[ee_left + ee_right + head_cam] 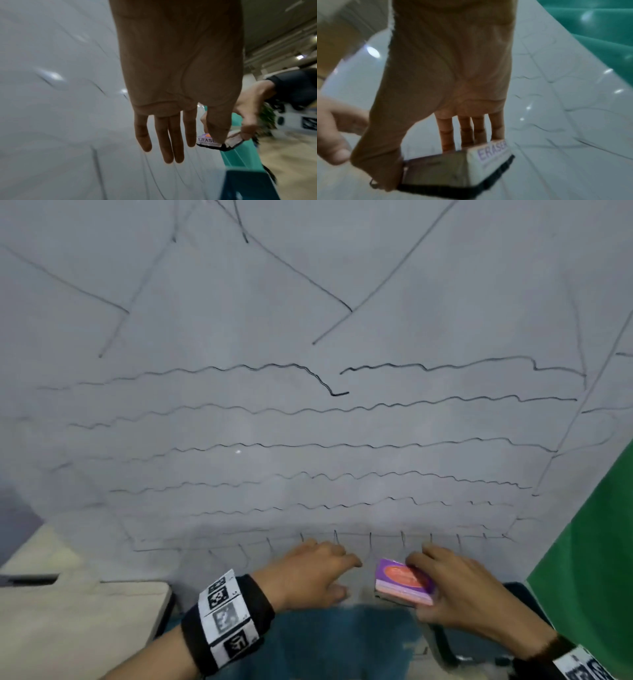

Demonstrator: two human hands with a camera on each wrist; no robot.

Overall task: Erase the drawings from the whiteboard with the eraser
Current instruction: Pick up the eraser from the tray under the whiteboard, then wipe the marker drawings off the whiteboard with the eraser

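The whiteboard (pixel 308 302) fills the head view, covered with wavy black lines (pixel 308 446) and slanted strokes (pixel 376 285). At its lower edge my right hand (pixel 442 587) grips a pink and purple eraser (pixel 400 580) between thumb and fingers. The right wrist view shows the eraser (pixel 488 155), marked ERASER, with a black felt base, held just off the board (pixel 556 121). My left hand (pixel 318 570) hangs beside it with straight fingers (pixel 164 142), holding nothing; the eraser (pixel 207 140) shows behind its thumb.
A beige table (pixel 68 621) stands at the lower left. A green panel (pixel 596 542) borders the board on the right. A blue surface (pixel 342 642) lies below my hands.
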